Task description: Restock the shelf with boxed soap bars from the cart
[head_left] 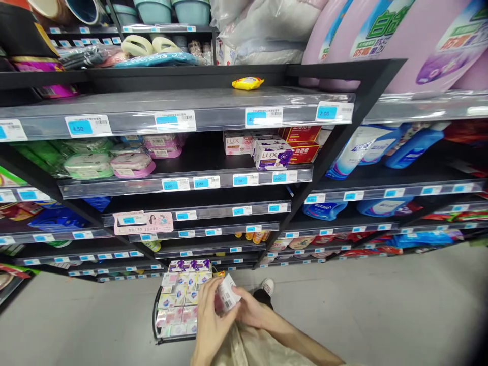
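Observation:
A small white box (227, 293) with a barcode on its upper face is held between my two hands, low in front of my body. My left hand (212, 307) wraps its fingers and thumb round the left side of the box. On the other side, my right hand (249, 307) grips the right edge, its thumb on top. Just left of my hands, a black-rimmed basket (155, 310) on the floor is packed with boxed soap (179, 292), with purple LUX boxes (189, 265) along its far end. My left hand hides part of the basket's right side.
Ahead stands a dark shelf rack with price tags. Its top shelf (145, 104) bears a yellow packet (247, 83). Below are LUX soap boxes (272, 154), red boxes (303, 152) and plastic soap dishes (89, 165). Large pink detergent bottles (430, 51) stand upper right. A shoe (268, 286) shows on the floor.

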